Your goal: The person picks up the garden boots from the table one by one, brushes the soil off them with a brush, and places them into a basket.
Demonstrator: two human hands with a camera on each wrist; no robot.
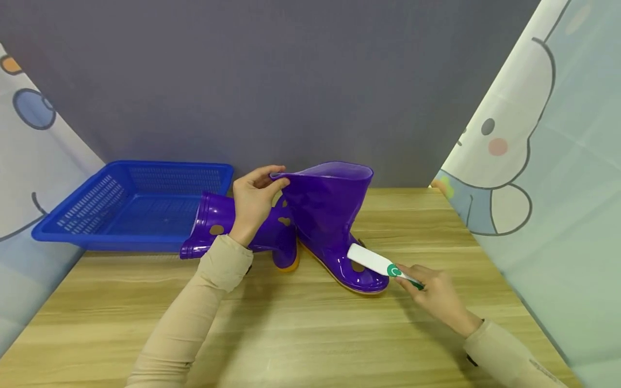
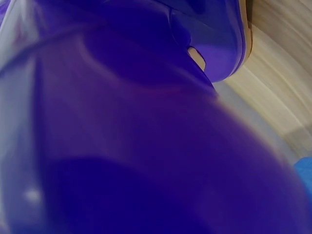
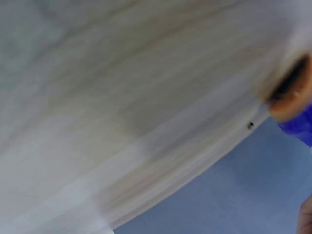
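A shiny purple rain boot point(image 1: 322, 210) stands on the table, its toe pointing toward the right front. At its top rim, my left hand point(image 1: 253, 196) pinches the edge between thumb and fingers. My right hand point(image 1: 436, 293) grips the handle of a long white brush point(image 1: 371, 260) with green markings, whose flat head lies over the boot's toe. Its underside is hidden. A second purple boot point(image 1: 262, 231) lies on its side behind my left wrist. Purple boot surface point(image 2: 146, 136) fills most of the left wrist view. The right wrist view catches an orange sole edge point(image 3: 292, 105) at its right border.
To the left, a blue plastic basket point(image 1: 131, 240) with slotted walls sits at the back of the wood-grain table point(image 1: 310, 345). A dark grey panel point(image 1: 310, 81) rises behind. Cartoon-printed sheets point(image 1: 558, 134) flank both sides.
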